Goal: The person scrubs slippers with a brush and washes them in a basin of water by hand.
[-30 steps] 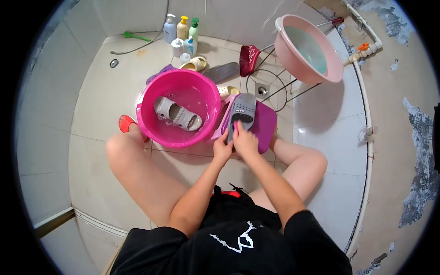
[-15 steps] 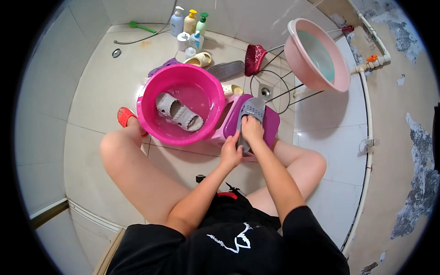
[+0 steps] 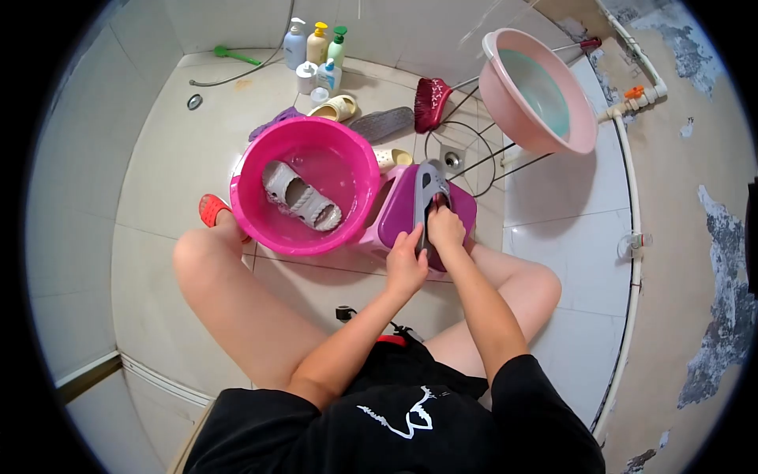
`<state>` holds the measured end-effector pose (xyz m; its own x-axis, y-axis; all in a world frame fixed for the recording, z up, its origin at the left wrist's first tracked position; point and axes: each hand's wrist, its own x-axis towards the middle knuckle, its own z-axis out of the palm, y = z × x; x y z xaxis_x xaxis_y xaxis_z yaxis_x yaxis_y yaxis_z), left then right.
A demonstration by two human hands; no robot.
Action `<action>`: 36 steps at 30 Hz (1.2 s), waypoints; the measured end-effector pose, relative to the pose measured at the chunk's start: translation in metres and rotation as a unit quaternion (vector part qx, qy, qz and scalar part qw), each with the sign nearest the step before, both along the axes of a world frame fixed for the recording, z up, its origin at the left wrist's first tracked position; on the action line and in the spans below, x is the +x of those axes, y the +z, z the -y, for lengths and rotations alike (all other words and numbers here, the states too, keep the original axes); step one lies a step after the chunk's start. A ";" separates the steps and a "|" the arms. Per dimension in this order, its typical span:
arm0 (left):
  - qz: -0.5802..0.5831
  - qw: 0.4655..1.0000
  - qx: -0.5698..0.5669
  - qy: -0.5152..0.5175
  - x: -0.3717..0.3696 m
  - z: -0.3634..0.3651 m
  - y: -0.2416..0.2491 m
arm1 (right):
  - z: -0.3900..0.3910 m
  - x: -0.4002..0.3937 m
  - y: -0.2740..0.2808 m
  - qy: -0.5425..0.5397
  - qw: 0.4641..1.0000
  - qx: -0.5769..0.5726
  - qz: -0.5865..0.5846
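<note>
A grey shoe with holes [image 3: 430,183] is tilted on its side over the purple stool [image 3: 401,207]. My left hand [image 3: 407,261] grips its near end, with the thumb along the side. My right hand [image 3: 444,227] is closed at the shoe's opening; something small and dark reddish shows by the fingers, too hidden to name. Left of the stool, a pink basin [image 3: 245,207] holds water and a pale grey sandal [image 3: 302,197].
Behind the basin lie a purple cloth [image 3: 274,123], cream clogs [image 3: 335,108], a grey insole-like piece [image 3: 383,124] and pump bottles [image 3: 317,46]. A red brush [image 3: 431,103] and a tilted light pink basin [image 3: 493,79] on a wire stand are at the right.
The grey shoe has been turned from lying fairly flat onto its side, showing its opening. Both hands have shifted slightly right with it. The whole view has moved a little.
</note>
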<state>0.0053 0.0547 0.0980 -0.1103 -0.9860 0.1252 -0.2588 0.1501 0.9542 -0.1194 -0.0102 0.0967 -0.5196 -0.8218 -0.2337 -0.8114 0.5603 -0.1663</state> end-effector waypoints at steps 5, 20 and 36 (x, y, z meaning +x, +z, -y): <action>0.011 0.997 0.039 0.064 0.007 0.009 -0.012 | -0.044 0.032 0.002 -0.008 0.991 -0.069 0.118; -0.031 0.991 0.081 0.103 0.009 0.005 -0.080 | -0.067 0.049 0.000 0.094 0.987 -0.027 0.125; -0.347 0.839 0.414 0.062 0.019 0.013 -0.063 | -0.112 0.060 -0.002 0.176 0.982 -0.017 0.066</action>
<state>0.0246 0.0421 0.0353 -0.1836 -0.7645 -0.6179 0.4377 -0.6264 0.6450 -0.0595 0.1013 0.0946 -0.1683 -0.9535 -0.2498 -0.9244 0.2407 -0.2960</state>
